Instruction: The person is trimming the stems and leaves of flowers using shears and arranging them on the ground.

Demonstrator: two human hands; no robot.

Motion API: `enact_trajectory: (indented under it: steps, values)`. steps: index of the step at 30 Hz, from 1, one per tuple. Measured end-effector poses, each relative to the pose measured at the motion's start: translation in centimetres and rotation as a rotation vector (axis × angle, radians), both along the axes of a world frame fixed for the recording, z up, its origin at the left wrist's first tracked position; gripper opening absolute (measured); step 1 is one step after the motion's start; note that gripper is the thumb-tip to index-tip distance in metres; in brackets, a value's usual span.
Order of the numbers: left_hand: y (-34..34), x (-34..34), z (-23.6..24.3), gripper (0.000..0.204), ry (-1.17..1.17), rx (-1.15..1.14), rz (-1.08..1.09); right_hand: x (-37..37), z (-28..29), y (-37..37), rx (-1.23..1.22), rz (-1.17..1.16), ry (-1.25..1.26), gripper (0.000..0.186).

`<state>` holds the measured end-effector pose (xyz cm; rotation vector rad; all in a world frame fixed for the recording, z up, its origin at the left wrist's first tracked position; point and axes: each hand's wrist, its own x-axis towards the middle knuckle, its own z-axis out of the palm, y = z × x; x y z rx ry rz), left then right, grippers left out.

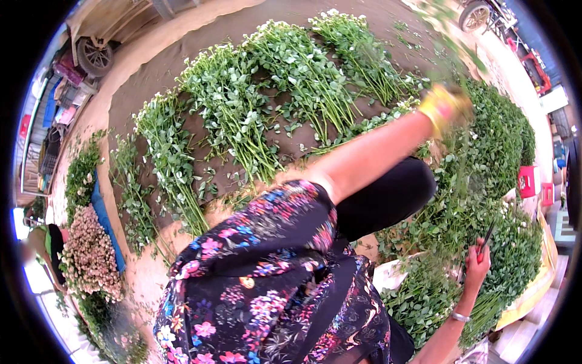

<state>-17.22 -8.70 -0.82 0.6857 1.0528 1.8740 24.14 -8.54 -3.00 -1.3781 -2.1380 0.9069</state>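
My left hand (448, 106), in a yellow glove and smeared by motion, reaches across to the upper right; blurred green stems show above it, and whether it grips them is unclear. At the lower right my right hand (476, 261) grips a red-handled cutting tool (484, 241) with dark blades pointing up. Around it lies a dense heap of leafy stems (509, 291). Several long bunches of white-budded stems (224, 103) lie in a row on a brown sheet (136, 82) in front of me.
Pale pink flowers (91, 249) lie beside a blue sheet (106, 212) at left, with another person (45, 246) near them. A wheeled vehicle (94, 54) stands at upper left, another wheel (474, 17) at upper right. Red crates (527, 181) stand at right.
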Motion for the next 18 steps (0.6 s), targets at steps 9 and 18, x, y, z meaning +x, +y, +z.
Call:
enact_trajectory:
  steps: [9, 18]
  values:
    - [-18.1, -23.9, -10.9, 0.021, -0.119, -0.263, 0.523, 11.5, -14.2, -4.4, -0.425, -0.41, 0.333, 0.024]
    - [-34.8, -25.9, -22.0, 0.017, -0.143, -0.662, 0.731, 11.4, -15.2, -6.2, -0.605, -0.449, 0.382, 0.03]
